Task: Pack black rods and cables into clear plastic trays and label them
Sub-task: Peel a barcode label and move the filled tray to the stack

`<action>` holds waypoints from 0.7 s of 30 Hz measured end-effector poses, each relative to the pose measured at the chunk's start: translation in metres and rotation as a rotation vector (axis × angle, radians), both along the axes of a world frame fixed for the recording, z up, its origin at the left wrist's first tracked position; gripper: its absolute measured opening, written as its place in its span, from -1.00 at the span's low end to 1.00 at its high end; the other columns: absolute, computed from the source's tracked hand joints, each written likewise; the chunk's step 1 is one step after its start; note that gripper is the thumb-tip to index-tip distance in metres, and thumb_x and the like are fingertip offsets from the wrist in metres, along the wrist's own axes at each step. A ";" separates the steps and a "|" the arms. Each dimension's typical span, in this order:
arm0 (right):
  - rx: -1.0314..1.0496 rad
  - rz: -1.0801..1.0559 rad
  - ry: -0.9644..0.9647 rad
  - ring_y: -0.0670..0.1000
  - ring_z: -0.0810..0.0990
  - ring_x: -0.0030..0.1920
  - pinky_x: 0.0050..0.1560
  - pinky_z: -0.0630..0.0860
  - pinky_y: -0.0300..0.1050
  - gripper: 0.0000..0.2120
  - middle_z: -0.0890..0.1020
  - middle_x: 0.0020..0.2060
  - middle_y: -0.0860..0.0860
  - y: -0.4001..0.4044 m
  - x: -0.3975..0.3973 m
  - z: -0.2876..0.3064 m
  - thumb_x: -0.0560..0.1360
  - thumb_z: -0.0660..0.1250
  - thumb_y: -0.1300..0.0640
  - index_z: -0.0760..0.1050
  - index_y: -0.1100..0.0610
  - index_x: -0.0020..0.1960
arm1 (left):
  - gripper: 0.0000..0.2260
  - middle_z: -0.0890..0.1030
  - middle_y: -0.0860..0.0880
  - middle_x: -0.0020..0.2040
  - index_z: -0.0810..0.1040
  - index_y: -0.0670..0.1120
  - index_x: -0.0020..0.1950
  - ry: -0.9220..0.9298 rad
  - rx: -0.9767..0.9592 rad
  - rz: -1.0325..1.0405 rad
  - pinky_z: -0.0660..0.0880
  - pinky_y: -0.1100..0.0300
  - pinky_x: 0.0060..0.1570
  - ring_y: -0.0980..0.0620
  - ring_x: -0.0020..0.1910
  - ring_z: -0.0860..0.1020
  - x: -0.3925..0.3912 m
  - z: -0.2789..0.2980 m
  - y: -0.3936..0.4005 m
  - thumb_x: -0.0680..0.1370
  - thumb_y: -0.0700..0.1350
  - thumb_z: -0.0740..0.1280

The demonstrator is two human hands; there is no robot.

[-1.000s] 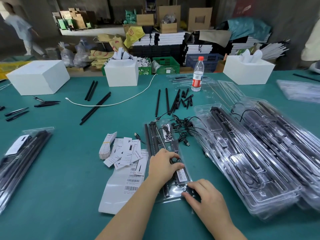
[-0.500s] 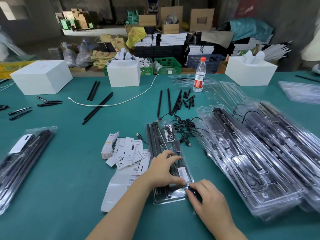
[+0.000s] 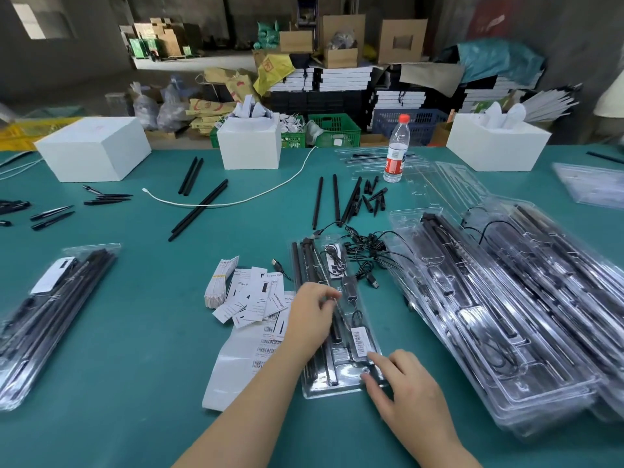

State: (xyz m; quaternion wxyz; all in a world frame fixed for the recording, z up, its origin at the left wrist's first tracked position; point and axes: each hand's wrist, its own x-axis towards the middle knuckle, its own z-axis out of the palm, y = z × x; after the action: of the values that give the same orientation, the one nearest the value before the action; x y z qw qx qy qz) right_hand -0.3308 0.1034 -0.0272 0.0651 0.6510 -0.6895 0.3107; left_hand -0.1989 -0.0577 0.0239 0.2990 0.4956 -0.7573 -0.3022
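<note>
Green bench (image 3: 135, 332) carries a clear tray (image 3: 332, 332) of black rods, centre front. Left hand (image 3: 312, 315) pinches a thin strip above the tray. Right hand (image 3: 405, 390) rests relaxed fingers on the tray's near corner, beside the barcode label (image 3: 360, 339).

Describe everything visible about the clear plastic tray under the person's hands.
The clear plastic tray lies flat and lengthwise on the green table, its moulded channels holding black rods on the left and a coiled black cable at the far end. A white barcode label sits on its right side. The left hand rests over its middle; the right hand touches its near right corner.
</note>
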 end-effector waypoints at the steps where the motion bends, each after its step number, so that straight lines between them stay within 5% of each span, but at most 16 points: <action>1: 0.002 -0.002 0.005 -0.11 0.45 -0.26 -0.31 0.33 -0.31 -0.69 0.44 -0.26 -0.15 0.000 0.000 -0.001 0.35 0.58 0.04 0.64 0.03 0.06 | -0.82 0.54 0.10 0.06 0.66 0.00 0.09 0.020 -0.020 0.073 0.50 0.22 0.15 0.23 -0.06 0.50 0.007 0.001 -0.003 0.62 -0.20 0.30; 7: 0.016 -0.013 -0.002 -0.10 0.48 -0.27 -0.31 0.33 -0.31 -0.68 0.46 -0.26 -0.14 0.000 0.000 0.000 0.35 0.58 0.02 0.65 0.04 0.06 | -0.60 0.62 -0.15 0.15 0.36 -0.13 0.44 -0.242 0.255 0.148 0.56 0.01 0.08 -0.09 0.03 0.60 0.041 0.010 -0.019 0.63 -0.02 0.23; 11: 0.023 -0.004 -0.013 -0.12 0.47 -0.26 -0.31 0.34 -0.33 -0.69 0.45 -0.26 -0.16 0.001 0.001 0.002 0.35 0.58 -0.01 0.65 0.04 0.06 | -0.53 0.62 -0.15 0.14 0.28 -0.15 0.49 -0.249 0.326 0.119 0.53 0.07 0.01 -0.11 0.01 0.63 0.040 0.015 -0.018 0.63 0.00 0.23; 15: 0.034 -0.004 -0.019 -0.10 0.49 -0.26 -0.34 0.39 -0.30 -0.68 0.46 -0.26 -0.15 0.003 0.001 0.005 0.34 0.59 -0.01 0.66 0.04 0.05 | -0.66 0.44 -0.02 -0.01 0.36 -0.16 0.34 -0.209 0.391 0.145 0.41 0.14 -0.12 0.00 -0.08 0.49 0.035 0.023 -0.018 0.63 -0.03 0.25; 18: 0.032 0.003 -0.037 -0.10 0.51 -0.24 -0.33 0.45 -0.27 -0.67 0.47 -0.26 -0.15 0.004 0.001 0.006 0.35 0.59 -0.02 0.66 0.04 0.05 | -0.85 0.34 0.02 -0.23 0.35 -0.06 -0.11 -0.037 0.500 0.188 0.30 0.18 -0.31 0.10 -0.33 0.32 0.033 0.029 -0.018 0.61 -0.08 0.28; 21: 0.016 0.000 -0.075 -0.13 0.52 -0.21 -0.31 0.49 -0.26 -0.73 0.49 -0.24 -0.18 0.005 0.001 0.008 0.39 0.55 -0.03 0.64 0.00 0.05 | -0.86 0.47 0.00 -0.16 0.47 -0.04 -0.04 0.191 0.533 0.179 0.46 0.13 -0.14 -0.02 -0.21 0.49 0.031 0.039 -0.026 0.58 -0.01 0.37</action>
State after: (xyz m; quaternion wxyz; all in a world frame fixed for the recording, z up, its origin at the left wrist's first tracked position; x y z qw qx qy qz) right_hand -0.3302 0.1087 -0.0190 0.0340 0.6394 -0.6939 0.3295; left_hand -0.1682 -0.0836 0.0629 0.2537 0.5908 -0.5730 -0.5082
